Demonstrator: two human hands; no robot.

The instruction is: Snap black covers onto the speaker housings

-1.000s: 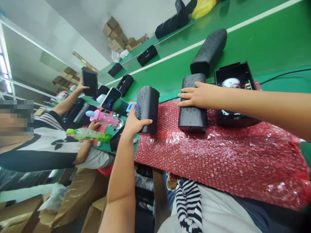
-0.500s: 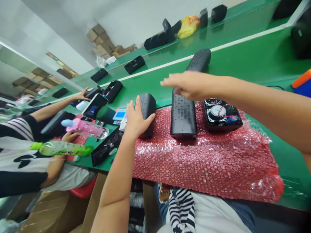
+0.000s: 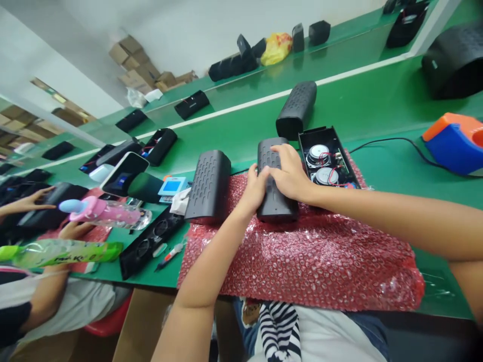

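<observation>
While the red bubble wrap (image 3: 302, 261) cushions the bench, both hands clasp the middle black speaker housing (image 3: 273, 201): left hand (image 3: 253, 190) gripping its side, right hand (image 3: 289, 173) pressing on top, steadying it.

Both hands rest on one black speaker shell (image 3: 273, 188) lying on the red bubble wrap (image 3: 302, 256) that covers the near edge of the green tabletop (image 3: 377, 105). The left hand (image 3: 254, 188) presses against the shell's left side, and the right hand (image 3: 289, 173) lies over its top, fingers spread toward the far end. Just left of that shell sits a second shell (image 3: 207, 186), untouched. Just right of it lies an open speaker housing (image 3: 326, 158) with two round drivers and red wires showing. Beyond it, farther up the tabletop, lies a third shell (image 3: 296, 108). Well to its right stands an orange and blue object (image 3: 455, 141). Far to its left, another person's hand (image 3: 32, 201) reaches over dark parts.
</observation>
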